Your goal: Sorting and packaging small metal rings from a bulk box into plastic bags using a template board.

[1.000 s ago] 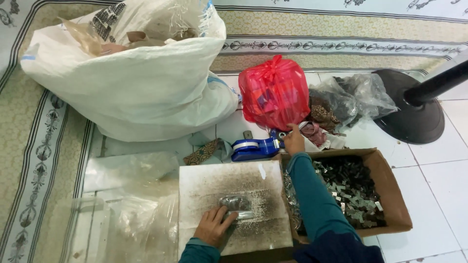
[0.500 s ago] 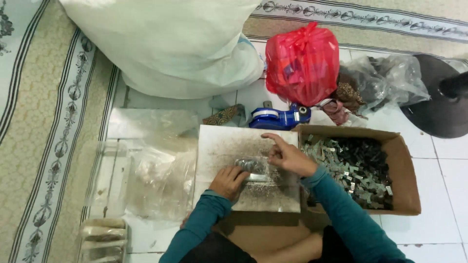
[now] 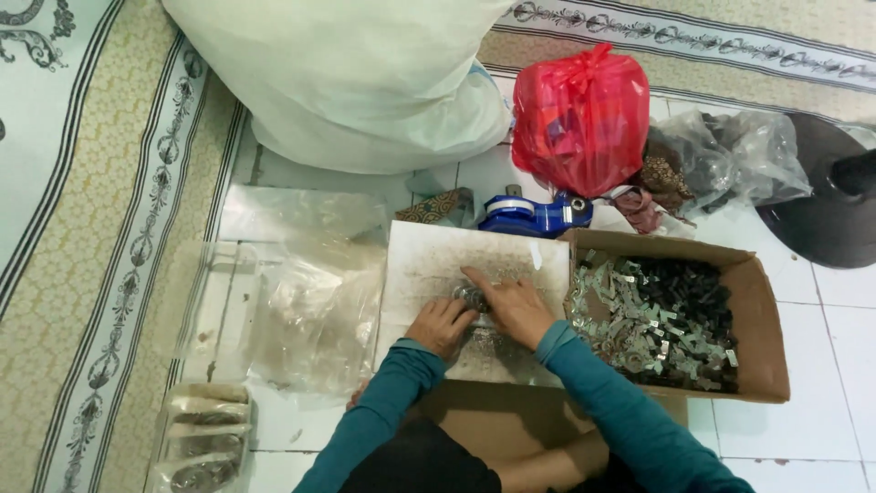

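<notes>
Both hands work on a small heap of metal pieces [image 3: 474,297] lying on a pale board [image 3: 429,265] on the tiled floor. The left hand [image 3: 440,324] rests half-curled beside the heap, its grip not closed on anything; the right hand [image 3: 516,306] lies flat, fingers spread, grip open, pressing the pieces. They look small, hard, light and loose, best pinched singly. A cardboard box [image 3: 762,319] of similar pieces stands just to the right.
</notes>
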